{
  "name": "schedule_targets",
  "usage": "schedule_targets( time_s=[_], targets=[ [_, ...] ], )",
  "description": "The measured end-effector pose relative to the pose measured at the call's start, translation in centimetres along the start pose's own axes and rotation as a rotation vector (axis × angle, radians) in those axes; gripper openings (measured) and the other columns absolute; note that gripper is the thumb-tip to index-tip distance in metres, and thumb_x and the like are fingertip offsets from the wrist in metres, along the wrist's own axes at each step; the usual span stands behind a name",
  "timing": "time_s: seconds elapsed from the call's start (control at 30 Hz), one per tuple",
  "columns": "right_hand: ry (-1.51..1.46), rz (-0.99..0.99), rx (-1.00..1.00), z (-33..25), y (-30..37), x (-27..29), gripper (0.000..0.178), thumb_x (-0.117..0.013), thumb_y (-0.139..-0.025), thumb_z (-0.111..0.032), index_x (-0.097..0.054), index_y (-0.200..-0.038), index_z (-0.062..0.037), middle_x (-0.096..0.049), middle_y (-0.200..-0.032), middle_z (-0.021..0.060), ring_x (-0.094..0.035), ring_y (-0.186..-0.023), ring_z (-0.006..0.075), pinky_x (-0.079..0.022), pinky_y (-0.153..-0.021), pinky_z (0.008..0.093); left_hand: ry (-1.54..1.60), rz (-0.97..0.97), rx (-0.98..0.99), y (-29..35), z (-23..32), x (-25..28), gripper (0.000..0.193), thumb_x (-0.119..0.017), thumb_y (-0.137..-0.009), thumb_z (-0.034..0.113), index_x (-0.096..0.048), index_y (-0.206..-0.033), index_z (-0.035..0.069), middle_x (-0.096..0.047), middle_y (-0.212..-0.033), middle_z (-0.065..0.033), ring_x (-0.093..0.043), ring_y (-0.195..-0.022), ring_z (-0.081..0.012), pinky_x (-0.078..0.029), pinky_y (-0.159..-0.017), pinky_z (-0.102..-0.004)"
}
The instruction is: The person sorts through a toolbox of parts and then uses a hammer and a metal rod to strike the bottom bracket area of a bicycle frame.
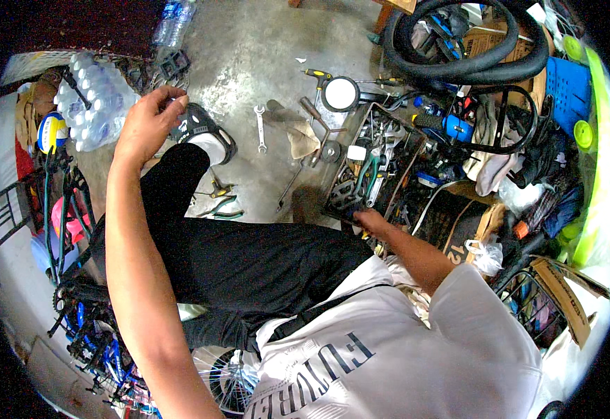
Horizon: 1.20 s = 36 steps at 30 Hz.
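The left hand (150,119), loosely curled, hovers near a black sandal (199,124); the right hand (373,222) meets the tool tray (406,172), both grips unclear

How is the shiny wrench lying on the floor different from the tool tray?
The wrench is slim and silver, while the tool tray is wide, boxy and dark. The wrench is much smaller than the tray. The wrench lies untouched, but the tray has the right hand at its near end and is full of jumbled tools. Both are in front of the person.
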State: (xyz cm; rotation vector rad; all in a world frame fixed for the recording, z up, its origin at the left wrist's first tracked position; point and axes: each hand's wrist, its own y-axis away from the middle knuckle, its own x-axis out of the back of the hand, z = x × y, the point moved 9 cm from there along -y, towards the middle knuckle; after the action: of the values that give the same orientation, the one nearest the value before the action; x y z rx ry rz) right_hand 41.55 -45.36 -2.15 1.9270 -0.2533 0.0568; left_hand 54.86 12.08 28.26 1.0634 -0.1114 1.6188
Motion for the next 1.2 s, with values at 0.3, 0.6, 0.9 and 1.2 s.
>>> schedule_targets(
  time_s=[0.3, 0.6, 0.9, 1.2],
  targets=[
    [-1.119, -0.124, -0.228, -3.4, 14.9, 1.3, 0.017, -0.057, -0.102, -0.030, -0.052, -0.095, -0.0158, -0.046, -0.068, -0.0035, -0.039, -0.056, 0.0103, -0.028, -0.049, 0.0281, -0.080, -0.033, -0.007, 0.5, 0.5, 0.0, 0.036, -0.062, -0.100, 0.028, -0.064, -0.121, -0.001, -0.071, -0.096, -0.0092, -0.066, -0.079, -0.0156, -0.053, -0.076, -0.0309],
    [-0.931, 0.081, 0.016, -6.8, 12.0, 4.5, 0.017, -0.058, -0.104, -0.029, -0.059, -0.109, -0.0131, -0.050, -0.077, -0.0061, -0.043, -0.063, 0.0065, -0.035, -0.054, 0.0245, -0.084, -0.013, -0.017, 0.8, 0.3, 0.2, 0.033, -0.063, -0.097, 0.030, -0.068, -0.115, 0.002, -0.071, -0.092, -0.0129, -0.069, -0.080, -0.0202, -0.054, -0.076, -0.0349],
    [-0.970, 0.098, 0.074, -9.4, 10.7, 7.0, 0.018, -0.062, -0.102, -0.030, -0.062, -0.108, -0.0128, -0.047, -0.071, -0.0066, -0.042, -0.061, 0.0069, -0.036, -0.055, 0.0254, -0.092, -0.043, -0.022, 0.8, 0.2, 0.0, 0.033, -0.062, -0.100, 0.028, -0.066, -0.117, -0.001, -0.069, -0.093, -0.0089, -0.064, -0.078, -0.0157, -0.054, -0.074, -0.0317],
    [-1.022, 0.558, -0.231, 1.4, 7.6, 5.7, 0.041, -0.066, -0.097, -0.028, -0.051, -0.128, -0.0063, -0.056, -0.085, 0.0045, -0.053, -0.064, 0.0155, -0.045, -0.056, 0.0318, -0.057, -0.080, 0.008, 0.6, 0.0, -0.4, 0.034, -0.061, -0.100, 0.027, -0.064, -0.120, -0.001, -0.070, -0.097, -0.0097, -0.067, -0.084, -0.0168, -0.054, -0.076, -0.0308]
  ],
)
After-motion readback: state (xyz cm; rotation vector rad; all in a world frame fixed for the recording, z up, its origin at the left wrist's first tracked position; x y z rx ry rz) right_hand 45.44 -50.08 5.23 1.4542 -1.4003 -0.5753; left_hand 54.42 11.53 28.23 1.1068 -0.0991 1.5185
